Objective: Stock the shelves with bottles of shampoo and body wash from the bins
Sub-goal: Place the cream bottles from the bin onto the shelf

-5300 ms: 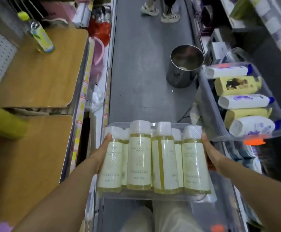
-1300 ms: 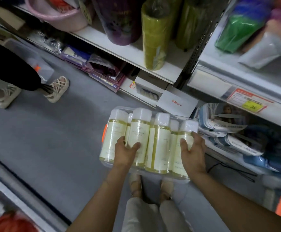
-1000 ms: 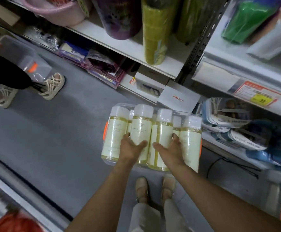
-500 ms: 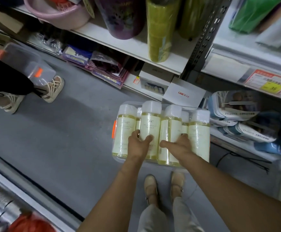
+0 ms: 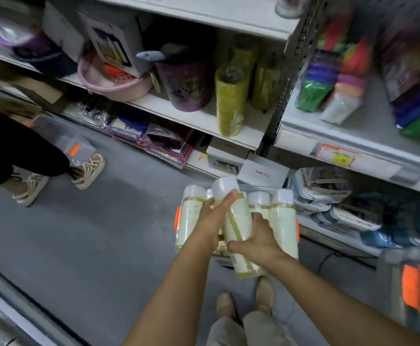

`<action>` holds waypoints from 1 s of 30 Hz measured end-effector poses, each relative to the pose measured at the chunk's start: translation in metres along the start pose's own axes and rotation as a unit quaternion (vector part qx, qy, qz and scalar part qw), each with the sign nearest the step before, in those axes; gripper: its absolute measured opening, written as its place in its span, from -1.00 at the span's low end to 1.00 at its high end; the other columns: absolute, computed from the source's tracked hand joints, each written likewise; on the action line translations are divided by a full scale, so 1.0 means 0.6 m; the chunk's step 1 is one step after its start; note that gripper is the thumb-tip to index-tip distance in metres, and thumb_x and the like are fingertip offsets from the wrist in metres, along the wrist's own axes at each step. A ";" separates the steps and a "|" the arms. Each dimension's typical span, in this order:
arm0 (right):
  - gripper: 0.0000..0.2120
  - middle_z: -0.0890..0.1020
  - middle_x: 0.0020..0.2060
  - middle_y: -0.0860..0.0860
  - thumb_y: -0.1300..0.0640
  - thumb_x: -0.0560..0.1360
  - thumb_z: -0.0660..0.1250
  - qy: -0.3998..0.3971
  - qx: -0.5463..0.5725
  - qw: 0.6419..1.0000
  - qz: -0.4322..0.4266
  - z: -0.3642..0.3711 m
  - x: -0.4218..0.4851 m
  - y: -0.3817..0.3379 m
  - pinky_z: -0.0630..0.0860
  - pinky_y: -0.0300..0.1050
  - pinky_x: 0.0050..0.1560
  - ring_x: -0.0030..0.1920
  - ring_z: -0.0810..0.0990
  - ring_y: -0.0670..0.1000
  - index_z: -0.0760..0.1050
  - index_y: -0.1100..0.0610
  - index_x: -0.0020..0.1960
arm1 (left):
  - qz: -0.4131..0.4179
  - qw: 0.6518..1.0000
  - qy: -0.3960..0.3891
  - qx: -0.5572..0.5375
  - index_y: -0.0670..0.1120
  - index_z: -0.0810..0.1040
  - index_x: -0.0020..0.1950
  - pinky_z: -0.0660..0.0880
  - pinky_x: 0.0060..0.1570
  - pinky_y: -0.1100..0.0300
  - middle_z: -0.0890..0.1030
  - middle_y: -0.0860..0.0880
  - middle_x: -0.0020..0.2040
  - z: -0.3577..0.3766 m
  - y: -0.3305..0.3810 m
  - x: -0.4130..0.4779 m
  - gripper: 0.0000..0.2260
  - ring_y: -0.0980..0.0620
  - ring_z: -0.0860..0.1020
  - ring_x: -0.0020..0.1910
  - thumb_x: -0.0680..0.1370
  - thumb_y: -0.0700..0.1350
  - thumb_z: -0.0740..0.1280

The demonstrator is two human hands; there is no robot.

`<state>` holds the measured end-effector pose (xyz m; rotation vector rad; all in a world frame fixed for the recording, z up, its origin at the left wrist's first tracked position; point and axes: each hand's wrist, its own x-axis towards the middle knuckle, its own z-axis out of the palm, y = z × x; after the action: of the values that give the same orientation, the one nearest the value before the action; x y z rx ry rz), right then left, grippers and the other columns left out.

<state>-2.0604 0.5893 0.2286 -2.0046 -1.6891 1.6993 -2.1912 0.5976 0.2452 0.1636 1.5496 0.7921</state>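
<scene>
A clear bin (image 5: pixel 261 188) with orange latches sits low in front of me, holding several pale yellow bottles with white caps (image 5: pixel 283 221) standing upright. One bottle (image 5: pixel 237 221) is lifted above the row and leans to the left. My left hand (image 5: pixel 210 221) holds its upper part, thumb up by the cap. My right hand (image 5: pixel 257 242) grips its lower half from the right. The bin's floor is hidden by the bottles and my hands.
White store shelves (image 5: pixel 239 137) full of goods stand ahead and to the right, with a price tag (image 5: pixel 339 157). A person's sandalled feet (image 5: pixel 86 172) stand on the grey floor at left beside a clear bin (image 5: pixel 71 146). Another bin (image 5: pixel 414 290) is at the lower right.
Both hands moved from the row of bottles onto one middle bottle, which has risen out of the bin and tilted. The view has swung up towards the shelves.
</scene>
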 end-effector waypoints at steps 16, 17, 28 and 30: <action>-0.41 0.69 0.11 0.05 0.02 0.31 0.58 -0.158 0.165 0.961 -0.157 -0.160 -0.237 -0.155 0.59 0.09 0.17 0.11 0.68 0.08 0.48 0.01 0.29 | 0.180 0.971 -0.107 -0.114 -0.15 0.58 0.19 0.57 0.06 -0.11 0.64 -0.19 -0.05 0.012 0.158 -0.225 -0.25 -0.16 0.64 -0.07 0.31 0.45 0.40; -0.43 0.69 0.10 0.05 0.03 0.32 0.56 -0.150 0.171 0.959 -0.170 -0.164 -0.247 -0.162 0.60 0.07 0.15 0.11 0.68 0.08 0.49 0.02 0.29 | 0.187 0.966 -0.131 -0.122 -0.15 0.59 0.15 0.57 0.02 -0.06 0.63 -0.19 -0.11 0.012 0.169 -0.243 -0.33 -0.14 0.63 -0.12 0.38 0.41 0.35; -0.35 0.68 0.08 0.04 -0.01 0.30 0.61 -0.021 0.169 0.953 -0.252 -0.196 -0.344 -0.224 0.65 0.05 0.05 0.02 0.70 0.01 0.42 0.00 0.31 | 0.249 0.950 -0.157 -0.106 -0.14 0.62 0.19 0.59 0.11 -0.15 0.71 -0.22 0.02 0.039 0.258 -0.363 -0.33 -0.20 0.68 -0.01 0.38 0.39 0.33; -0.40 0.69 0.06 0.05 0.02 0.33 0.59 -0.011 0.169 0.950 -0.262 -0.206 -0.358 -0.228 0.65 0.05 0.04 0.00 0.71 0.03 0.43 0.02 0.28 | 0.264 0.946 -0.162 -0.091 -0.12 0.61 0.21 0.58 0.14 -0.17 0.71 -0.21 0.02 0.045 0.266 -0.377 -0.37 -0.20 0.68 0.02 0.44 0.39 0.29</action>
<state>-2.0289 0.5666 0.5090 -1.2524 -1.6035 1.6667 -2.1843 0.6040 0.5232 0.5617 1.1180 1.2556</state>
